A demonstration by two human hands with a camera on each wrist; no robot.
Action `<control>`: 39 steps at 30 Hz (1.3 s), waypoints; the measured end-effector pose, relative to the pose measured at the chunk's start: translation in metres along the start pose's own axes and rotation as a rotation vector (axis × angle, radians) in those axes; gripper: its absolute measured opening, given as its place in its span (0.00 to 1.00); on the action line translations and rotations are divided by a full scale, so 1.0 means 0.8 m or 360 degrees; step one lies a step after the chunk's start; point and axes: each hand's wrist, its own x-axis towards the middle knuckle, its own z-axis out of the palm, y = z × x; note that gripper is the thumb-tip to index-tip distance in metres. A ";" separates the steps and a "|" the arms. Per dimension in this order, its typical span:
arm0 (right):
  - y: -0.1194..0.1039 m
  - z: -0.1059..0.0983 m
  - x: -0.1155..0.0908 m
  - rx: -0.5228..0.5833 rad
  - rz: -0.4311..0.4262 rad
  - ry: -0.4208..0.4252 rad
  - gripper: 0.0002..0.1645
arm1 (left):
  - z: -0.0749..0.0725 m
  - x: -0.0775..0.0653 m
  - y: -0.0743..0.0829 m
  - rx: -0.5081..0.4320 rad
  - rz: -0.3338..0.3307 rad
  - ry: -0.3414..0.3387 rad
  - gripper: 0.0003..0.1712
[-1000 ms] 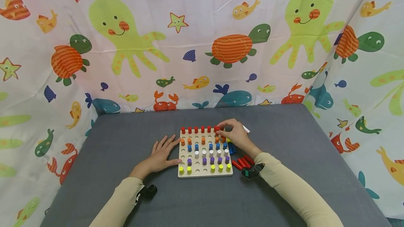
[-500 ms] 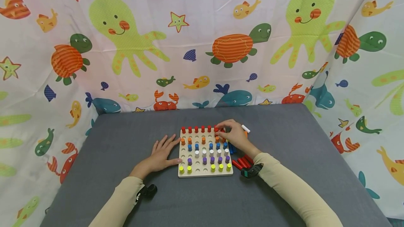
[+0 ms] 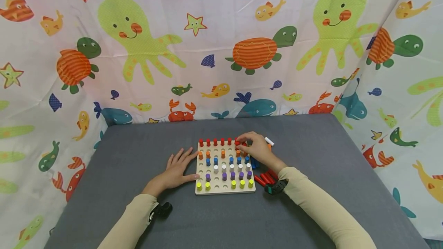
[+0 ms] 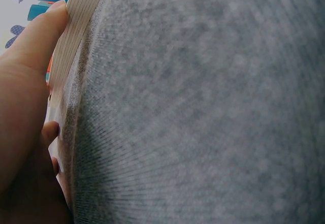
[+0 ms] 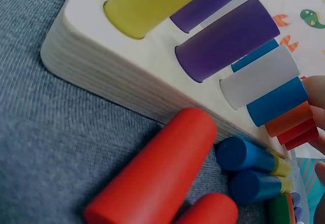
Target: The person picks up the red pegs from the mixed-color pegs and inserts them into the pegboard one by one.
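A pale wooden pegboard (image 3: 216, 192) lies on the grey cloth, its rows holding red, orange, blue, white, purple and yellow pegs. My left hand (image 3: 177, 171) rests flat at the board's left side, fingers spread, thumb and fingertips at the edge. In the left wrist view the thumb (image 4: 38, 38) presses the board's side. At the far right corner my right hand (image 3: 257, 147) pinches a red peg (image 3: 237, 142) between thumb and fingers, in line with the red row. The right wrist view shows those fingertips (image 5: 317, 94) beside the red pegs (image 5: 299, 131), partly cut off by the frame.
Loose red pegs (image 3: 268, 177) and blue pegs (image 3: 254, 163) lie along the board's right side. Beyond the right hand are a loose white peg (image 3: 269, 141) and an orange one (image 3: 269, 147). A curtain printed with sea animals (image 3: 214, 49) stands behind the table.
My right hand has shifted slightly left with the red peg, which sits a little lower at the row. The loose orange peg behind it now shows. My left hand has stayed in place.
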 end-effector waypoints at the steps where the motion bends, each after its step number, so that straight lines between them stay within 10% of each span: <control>1: 0.000 0.000 0.000 -0.0003 0.0009 -0.0004 0.13 | 0.000 0.000 0.000 -0.0002 0.0001 0.0000 0.52; 22: -0.005 -0.002 -0.003 0.0001 0.0055 -0.0040 0.11 | 0.000 -0.002 -0.001 -0.0039 0.0057 0.0037 0.52; 39: -0.017 -0.027 -0.004 0.0355 0.0022 -0.0032 0.14 | 0.014 0.003 -0.017 -0.0046 0.0076 0.0096 0.53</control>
